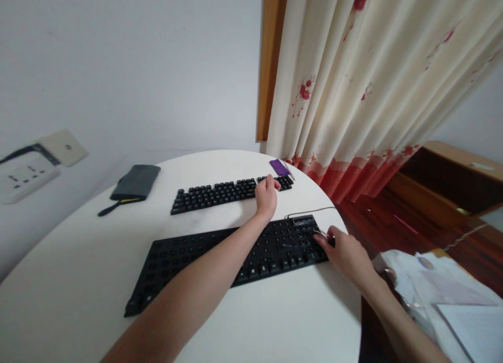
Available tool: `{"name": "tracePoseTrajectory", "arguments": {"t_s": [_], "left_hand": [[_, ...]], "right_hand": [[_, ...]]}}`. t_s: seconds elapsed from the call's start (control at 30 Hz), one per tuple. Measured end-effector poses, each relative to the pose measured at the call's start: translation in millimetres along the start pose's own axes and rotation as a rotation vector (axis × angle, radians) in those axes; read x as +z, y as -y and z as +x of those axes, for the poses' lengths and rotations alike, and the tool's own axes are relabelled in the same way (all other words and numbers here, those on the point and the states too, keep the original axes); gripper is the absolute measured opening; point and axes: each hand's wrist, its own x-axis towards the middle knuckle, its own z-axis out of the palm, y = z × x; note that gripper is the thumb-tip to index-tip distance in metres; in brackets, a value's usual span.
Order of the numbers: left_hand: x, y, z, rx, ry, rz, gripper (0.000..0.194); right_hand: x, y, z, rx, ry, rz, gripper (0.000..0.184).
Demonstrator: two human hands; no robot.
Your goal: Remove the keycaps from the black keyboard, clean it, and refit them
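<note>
A black keyboard lies on the round white table; most of its keycaps are off, and a few remain along its right part. Behind it a set of loose black keycaps is laid out in rows. My left hand reaches over the keyboard to the right end of those rows, fingers pinched on a keycap. My right hand rests at the keyboard's right end, closed on a small black tool with wire tips that touches the key area.
A grey pouch lies at the table's back left, and a purple flat item at the back right. The keyboard's cable runs toward the right edge. Wall sockets, a flowered curtain, wooden furniture and papers surround the table.
</note>
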Motion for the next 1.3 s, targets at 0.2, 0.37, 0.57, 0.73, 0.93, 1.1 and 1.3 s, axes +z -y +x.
{"name": "tracePoseTrajectory", "arguments": {"t_s": [0.2,0.37,0.57,0.73,0.93,1.1,1.3], "left_hand": [[-2.3,-7,0,-0.01,-0.011,0.002,0.054],[-1.9,-7,0,-0.007,-0.008,-0.005,0.055],[-0.6,-5,-1,-0.008,-0.001,-0.019,0.056],[0.0,-5,0,-0.012,-0.002,-0.023,0.058],[0.6,-4,-1,-0.016,0.008,-0.031,0.056],[0.5,-3,0,-0.017,0.01,-0.035,0.054],[0.6,-3,-1,-0.012,0.023,-0.031,0.054]], "right_hand": [[-7,4,-6,-0.03,0.113,-0.115,0.052],[-4,-2,0,-0.127,0.11,-0.159,0.038],[3,0,-10,-0.111,0.028,-0.243,0.029],[9,1,-18,-0.104,-0.058,-0.234,0.031],[19,-6,-18,-0.135,-0.146,-0.19,0.035],[30,-14,-20,-0.157,-0.308,-0.05,0.042],[10,-16,-3,-0.118,-0.484,0.303,0.048]]}}
